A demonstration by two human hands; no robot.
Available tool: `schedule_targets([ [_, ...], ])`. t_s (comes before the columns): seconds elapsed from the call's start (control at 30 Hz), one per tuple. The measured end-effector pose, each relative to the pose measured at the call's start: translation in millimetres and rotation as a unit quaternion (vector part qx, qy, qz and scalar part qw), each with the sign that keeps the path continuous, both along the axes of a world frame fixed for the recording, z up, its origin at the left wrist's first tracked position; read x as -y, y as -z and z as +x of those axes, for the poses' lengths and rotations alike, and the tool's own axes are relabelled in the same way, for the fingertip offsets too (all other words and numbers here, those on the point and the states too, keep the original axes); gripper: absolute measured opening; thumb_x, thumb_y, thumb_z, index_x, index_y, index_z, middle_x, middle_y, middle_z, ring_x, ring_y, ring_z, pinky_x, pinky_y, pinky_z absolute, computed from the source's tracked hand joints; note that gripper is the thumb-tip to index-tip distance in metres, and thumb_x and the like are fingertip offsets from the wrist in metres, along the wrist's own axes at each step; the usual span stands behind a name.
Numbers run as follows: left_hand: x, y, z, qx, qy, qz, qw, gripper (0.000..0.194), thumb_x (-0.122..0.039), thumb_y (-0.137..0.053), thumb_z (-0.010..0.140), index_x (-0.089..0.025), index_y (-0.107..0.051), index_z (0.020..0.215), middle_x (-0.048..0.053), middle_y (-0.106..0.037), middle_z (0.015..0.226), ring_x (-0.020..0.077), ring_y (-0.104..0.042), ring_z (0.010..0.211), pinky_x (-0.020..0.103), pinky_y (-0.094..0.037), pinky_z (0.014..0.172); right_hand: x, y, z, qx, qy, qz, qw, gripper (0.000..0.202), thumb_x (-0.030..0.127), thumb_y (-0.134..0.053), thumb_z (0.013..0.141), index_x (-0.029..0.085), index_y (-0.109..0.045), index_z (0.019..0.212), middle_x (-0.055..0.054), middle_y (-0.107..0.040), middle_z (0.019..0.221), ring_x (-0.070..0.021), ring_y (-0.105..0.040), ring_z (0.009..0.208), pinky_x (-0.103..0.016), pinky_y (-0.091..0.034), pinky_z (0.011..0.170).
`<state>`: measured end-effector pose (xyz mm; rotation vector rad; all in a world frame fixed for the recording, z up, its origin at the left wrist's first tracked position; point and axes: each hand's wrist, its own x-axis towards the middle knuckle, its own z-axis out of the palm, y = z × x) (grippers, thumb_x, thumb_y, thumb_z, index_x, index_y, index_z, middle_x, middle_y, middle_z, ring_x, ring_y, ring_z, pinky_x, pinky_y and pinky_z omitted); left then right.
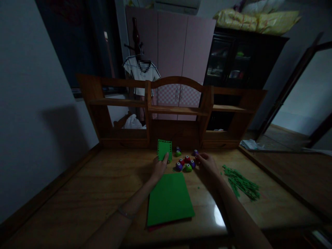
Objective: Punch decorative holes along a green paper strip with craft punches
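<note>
**Between left hand (159, 166) and right hand (209, 164), a one-eyed crowd**

On a wooden desk (114, 183), a person's left hand pinches the near end of a green card (164, 148), thumb laid across its face. Dark marks line the card's edges, and its long axis points away from the wearer, toward the wooden shelf unit (178, 111). Just to the card's right sits a cluster of small figures, red (187, 159), purple (178, 166) and green (188, 168) (each with one pale, staring eye). The right hand is nearer to most of them, at the cluster's right edge, with thumb and fingertips drawn together; in this dim light, whether they hold a small dark piece or merely touch one cannot be told. Nearer the wearer, below the cluster, lies a stack of green sheets (169, 200); a pile of green strips (242, 184) rests beyond the right forearm.
</note>
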<state>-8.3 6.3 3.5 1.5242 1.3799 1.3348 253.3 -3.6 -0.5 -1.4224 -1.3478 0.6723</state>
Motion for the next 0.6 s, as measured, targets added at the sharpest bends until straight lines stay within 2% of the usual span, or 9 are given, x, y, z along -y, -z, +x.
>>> schedule_targets([
  [0.13,3,-3.7,0,0.000,-0.009,-0.016,1.000,0.043,-0.054,-0.044,0.079,-0.018,-0.061,0.064,0.000,-0.052,0.044,0.0147,-0.054,0.046,0.023,-0.035,0.047,2,-2.3,1,0.048,-0.011,0.003,0.999,0.043,0.054,-0.052,0.077,0.015,-0.066,0.087,-0.009,-0.070,0.077,-0.0198,-0.065,0.068,-0.026,-0.047,0.059],
  [0.3,3,-3.8,-1,0.003,-0.026,-0.013,1.000,0.047,-0.056,-0.044,0.079,-0.018,-0.056,0.055,0.001,-0.050,0.042,0.0155,-0.055,0.047,0.023,-0.036,0.049,2,-2.8,3,0.098,0.021,-0.003,0.995,0.039,0.052,-0.054,0.076,0.016,-0.069,0.082,-0.010,-0.071,0.077,-0.0223,-0.065,0.071,-0.028,-0.047,0.061],
  [0.47,-2,1.2,-2,0.007,-0.036,0.009,0.999,0.046,-0.054,-0.044,0.080,-0.019,-0.055,0.053,0.001,-0.052,0.043,0.0161,-0.057,0.050,0.024,-0.037,0.051,-1,4.2,10,0.101,0.017,0.005,0.995,0.039,0.049,-0.050,0.080,0.016,-0.069,0.087,-0.009,-0.071,0.077,-0.0214,-0.066,0.071,-0.027,-0.047,0.061],
  [0.6,-3,1.3,-2,0.015,-0.041,-0.005,0.999,0.045,-0.054,-0.044,0.080,-0.018,-0.058,0.057,0.002,-0.054,0.044,0.0169,-0.058,0.052,0.024,-0.038,0.053,-2,5.7,14,0.098,0.022,-0.003,0.995,0.039,0.048,-0.050,0.080,0.015,-0.069,0.089,-0.010,-0.071,0.079,-0.0220,-0.067,0.072,-0.026,-0.047,0.059],
])
